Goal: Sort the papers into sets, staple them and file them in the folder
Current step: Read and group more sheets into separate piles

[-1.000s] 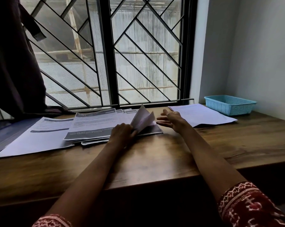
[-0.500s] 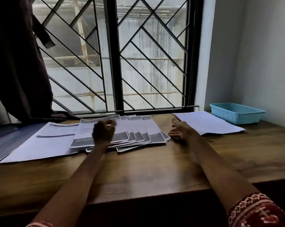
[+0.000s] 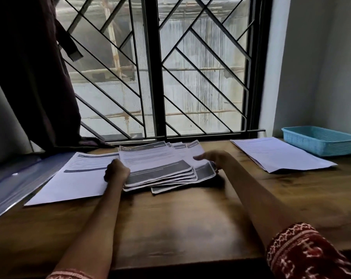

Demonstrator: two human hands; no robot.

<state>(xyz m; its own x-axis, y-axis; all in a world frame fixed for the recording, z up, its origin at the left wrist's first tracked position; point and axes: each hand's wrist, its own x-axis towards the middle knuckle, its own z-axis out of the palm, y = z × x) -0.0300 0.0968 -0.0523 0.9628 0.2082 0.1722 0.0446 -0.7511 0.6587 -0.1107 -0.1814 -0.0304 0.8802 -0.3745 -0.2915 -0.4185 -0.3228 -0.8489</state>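
Observation:
A fanned stack of printed papers with dark grey bands lies at the middle of the wooden table. My left hand grips the stack's left edge, fingers curled under it. My right hand holds the stack's right edge, thumb pointing left over the sheets. A separate white sheet lies to the left, partly under the stack. Another white pile of paper lies at the right. A blue translucent folder sits at the far left edge.
A light blue plastic basket stands at the back right against the wall. A barred window runs behind the table, with a dark curtain hanging at the left. No stapler is in view.
The fanned sheets have been pushed closer together. My left hand moved from on top of the papers to their left edge, and my right hand closed in on the right edge.

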